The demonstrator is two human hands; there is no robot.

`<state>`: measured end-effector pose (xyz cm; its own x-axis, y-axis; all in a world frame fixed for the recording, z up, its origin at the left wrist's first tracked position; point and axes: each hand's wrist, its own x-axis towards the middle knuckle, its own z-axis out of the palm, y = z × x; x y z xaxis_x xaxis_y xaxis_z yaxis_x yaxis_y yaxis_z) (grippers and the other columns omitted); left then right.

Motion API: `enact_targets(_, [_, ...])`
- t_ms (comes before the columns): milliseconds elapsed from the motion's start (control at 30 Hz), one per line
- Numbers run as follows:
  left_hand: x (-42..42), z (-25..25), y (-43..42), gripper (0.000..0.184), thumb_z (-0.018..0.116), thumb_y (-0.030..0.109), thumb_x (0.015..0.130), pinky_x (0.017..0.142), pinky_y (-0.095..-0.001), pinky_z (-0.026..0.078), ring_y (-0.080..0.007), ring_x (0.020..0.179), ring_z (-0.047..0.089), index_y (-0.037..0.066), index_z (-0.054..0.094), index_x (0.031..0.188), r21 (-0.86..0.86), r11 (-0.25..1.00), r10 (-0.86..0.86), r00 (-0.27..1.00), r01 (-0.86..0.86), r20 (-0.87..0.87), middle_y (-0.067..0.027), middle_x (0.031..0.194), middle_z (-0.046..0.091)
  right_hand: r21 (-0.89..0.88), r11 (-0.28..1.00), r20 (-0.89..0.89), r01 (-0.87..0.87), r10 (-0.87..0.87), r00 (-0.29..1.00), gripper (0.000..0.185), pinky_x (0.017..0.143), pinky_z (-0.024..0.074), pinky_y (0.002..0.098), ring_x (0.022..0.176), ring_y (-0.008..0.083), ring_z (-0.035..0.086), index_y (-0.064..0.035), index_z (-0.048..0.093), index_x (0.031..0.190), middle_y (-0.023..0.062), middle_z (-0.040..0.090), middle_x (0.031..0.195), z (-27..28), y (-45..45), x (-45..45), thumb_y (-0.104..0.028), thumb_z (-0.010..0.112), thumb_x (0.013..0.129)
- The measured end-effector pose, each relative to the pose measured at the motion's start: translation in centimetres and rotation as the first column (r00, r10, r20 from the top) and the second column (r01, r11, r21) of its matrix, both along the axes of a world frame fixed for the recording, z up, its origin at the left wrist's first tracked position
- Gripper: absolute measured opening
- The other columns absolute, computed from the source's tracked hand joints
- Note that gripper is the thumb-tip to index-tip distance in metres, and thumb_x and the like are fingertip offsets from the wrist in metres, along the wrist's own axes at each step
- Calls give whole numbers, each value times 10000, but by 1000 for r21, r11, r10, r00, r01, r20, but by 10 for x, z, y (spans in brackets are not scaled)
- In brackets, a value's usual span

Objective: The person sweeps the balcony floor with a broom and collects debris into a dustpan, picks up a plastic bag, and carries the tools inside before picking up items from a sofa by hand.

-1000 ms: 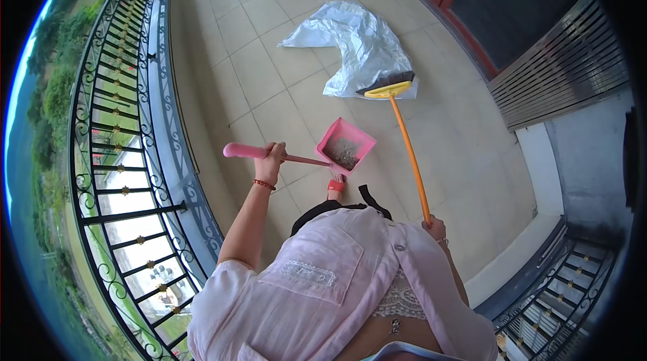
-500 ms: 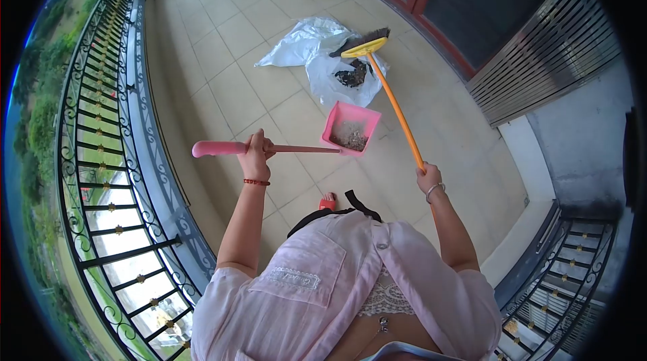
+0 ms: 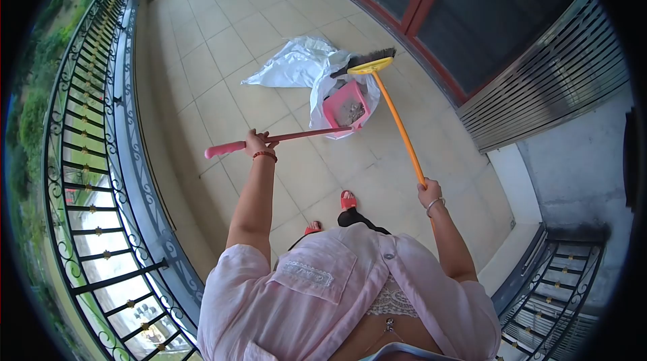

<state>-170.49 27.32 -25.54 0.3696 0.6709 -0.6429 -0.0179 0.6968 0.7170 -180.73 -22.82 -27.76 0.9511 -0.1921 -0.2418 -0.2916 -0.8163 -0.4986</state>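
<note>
My left hand (image 3: 259, 143) is wrapped round the pole of a pink long-handled dustpan (image 3: 341, 106), whose grip sticks out to the left. Grey dirt (image 3: 352, 113) lies in the pan, which is over the mouth of a white plastic sack (image 3: 296, 64). In my right hand (image 3: 429, 192) is the orange stick of a broom (image 3: 397, 118). The broom's yellow head and dark bristles are at the far side of the sack opening; whether they touch it I cannot tell. The dustpan hides most of what is inside the sack.
Tiled floor (image 3: 236, 118) spreads around the sack. A black metal railing (image 3: 94, 186) runs along the left. Dark doors with red frames (image 3: 465, 31) and a slatted metal panel (image 3: 539, 78) stand on the right. My feet in red sandals (image 3: 348, 201) are just below the sack.
The dustpan has moved forward from the floor in front of the sack to over its opening, dirt still in it. A second foot now shows. The broom remains in my right hand.
</note>
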Motion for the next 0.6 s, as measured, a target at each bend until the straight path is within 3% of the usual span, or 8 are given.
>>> enact_targets(100, [31, -39, -3, 345, 449, 175, 888, 741, -663, 499, -270, 866, 614, 13, 384, 1185, -158, 970, 187, 982, -184, 1, -92, 812, 547, -9, 1000, 11, -6, 6, 1000, 144, 631, 485, 405, 691, 343, 627, 3, 605, 882, 207, 626, 741, 4, -13, 45, -132, 569, 847])
enact_targets(167, [46, -70, -6, 486, 414, 156, 883, 764, -678, 489, -289, 854, 620, 35, 288, 1336, -321, 857, 384, 915, -403, -122, -121, 933, 564, -9, 1000, 3, 1, -1, 1000, 144, 635, 486, 408, 697, 351, 627, 2, 600, 886, 208, 628, 748, 5, -19, 77, -132, 566, 847])
enact_targets(233, [53, -75, -37, 547, 392, 128, 867, 780, -697, 480, -308, 855, 633, 82, 235, 1389, -345, 736, 554, 811, -583, -188, -154, 1022, 571, -51, 997, 40, -62, 64, 997, 139, 644, 491, 418, 721, 369, 628, -3, 592, 893, 212, 630, 767, -2, -25, 102, -130, 555, 851])
enact_targets(333, [60, -129, -58, 557, 389, 123, 860, 785, -708, 476, -326, 854, 643, 130, 240, 1397, -424, 630, 621, 750, -651, -228, -186, 1081, 575, -85, 992, -2, -94, 95, 996, 135, 657, 500, 428, 748, 383, 629, -8, 586, 903, 214, 632, 777, -2, -21, 137, -129, 554, 852])
enact_targets(433, [61, -145, -78, 567, 363, 120, 867, 786, -715, 475, -336, 869, 644, 177, 223, 1414, -427, 517, 678, 659, -742, -326, -200, 1086, 576, -118, 984, -62, -136, 129, 990, 175, 708, 520, 457, 822, 401, 630, -8, 568, 958, 223, 645, 837, 8, -5, 156, -149, 579, 855])
enact_targets(467, [62, -123, -80, 509, 345, 142, 886, 787, -719, 470, -349, 856, 643, 198, 293, 1390, -427, 462, 691, 617, -777, -376, -186, 1084, 583, -126, 981, -66, -147, 139, 988, 175, 708, 520, 457, 822, 401, 630, -8, 568, 958, 223, 645, 837, 6, -3, 159, -149, 579, 855])
enact_targets(600, [41, -152, -53, 400, 391, 240, 920, 842, -733, 424, -352, 957, 616, 150, 423, 1309, -537, 402, 658, 641, -742, -395, -167, 1148, 587, -151, 976, -35, -156, 153, 988, 144, 670, 511, 434, 772, 391, 632, -20, 580, 947, 212, 638, 794, 7, 13, 171, -126, 565, 852])
